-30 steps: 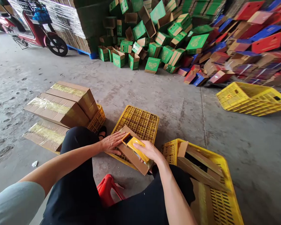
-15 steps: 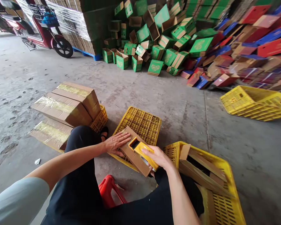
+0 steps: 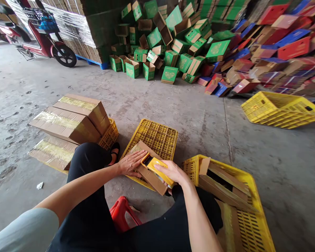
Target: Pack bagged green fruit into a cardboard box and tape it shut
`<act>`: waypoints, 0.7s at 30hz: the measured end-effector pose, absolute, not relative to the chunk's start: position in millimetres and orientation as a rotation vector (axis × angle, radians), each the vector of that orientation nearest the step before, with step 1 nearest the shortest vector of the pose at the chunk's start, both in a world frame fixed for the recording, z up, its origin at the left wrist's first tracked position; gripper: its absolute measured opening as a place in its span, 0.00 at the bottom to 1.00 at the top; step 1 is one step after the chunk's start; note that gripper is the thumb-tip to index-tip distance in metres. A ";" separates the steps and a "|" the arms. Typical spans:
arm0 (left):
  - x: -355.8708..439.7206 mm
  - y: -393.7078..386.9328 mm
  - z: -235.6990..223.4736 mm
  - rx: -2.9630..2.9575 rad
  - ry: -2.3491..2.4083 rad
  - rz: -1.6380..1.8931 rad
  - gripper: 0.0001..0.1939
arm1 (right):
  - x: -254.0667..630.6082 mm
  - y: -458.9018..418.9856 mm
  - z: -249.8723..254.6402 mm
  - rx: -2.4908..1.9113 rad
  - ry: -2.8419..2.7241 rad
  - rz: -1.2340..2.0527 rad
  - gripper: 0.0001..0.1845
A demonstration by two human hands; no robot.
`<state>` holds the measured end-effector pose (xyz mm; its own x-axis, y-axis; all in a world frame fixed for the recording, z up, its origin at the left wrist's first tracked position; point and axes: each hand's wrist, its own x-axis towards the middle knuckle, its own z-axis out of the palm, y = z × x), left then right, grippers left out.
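Taping, it seems: right grip [image 3: 172, 171] clasps the yellow dispenser [image 3: 154, 166], left hand [image 3: 131, 163] lies flat beside it, and the next pull wants a steady carton [image 3: 150, 178].

I have the left hand [image 3: 132, 163] resting on a carton [image 3: 153, 181], which lies on the near part of a crate [image 3: 159, 134]. My right hand [image 3: 173, 171] holds a tape dispenser [image 3: 157, 168] over that carton, just right of the left hand. Left of the left hand, I have stacked boxes [image 3: 64, 120], with a second crate [image 3: 109, 135] under part of them. Nearer than both hands is a stool [image 3: 119, 213]. Right of the right hand, a third crate [image 3: 262, 213] contains cartons [image 3: 220, 190]; well beyond it, farther right, is another crate [image 3: 259, 110]. Far ahead of both hands, boxes lie heaped [image 3: 169, 74]; left of these, a stack [image 3: 80, 33] rests on a pallet [image 3: 104, 65], with a scooter [image 3: 40, 43] to its left.
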<state>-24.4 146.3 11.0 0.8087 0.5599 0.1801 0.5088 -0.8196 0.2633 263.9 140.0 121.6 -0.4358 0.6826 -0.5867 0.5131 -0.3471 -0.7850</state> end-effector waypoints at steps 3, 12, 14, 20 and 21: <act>-24.9 146.8 11.7 2.789 0.822 0.364 0.60 | 264.3 138.5 123.0 -1.582 -1.682 1.912 0.25; -26.2 148.3 11.7 2.788 0.842 0.309 0.59 | 271.5 131.4 130.9 -1.610 -1.649 1.946 0.28; -26.7 148.7 11.7 2.792 0.844 0.290 0.58 | 277.0 128.7 130.4 -1.625 -1.622 1.947 0.29; -22.8 146.0 14.7 2.788 0.881 0.242 0.58 | 282.3 127.9 120.3 -1.652 -1.654 1.911 0.28; -20.7 144.3 15.8 2.784 0.901 0.243 0.58 | 281.3 128.5 118.1 -1.640 -1.663 1.900 0.27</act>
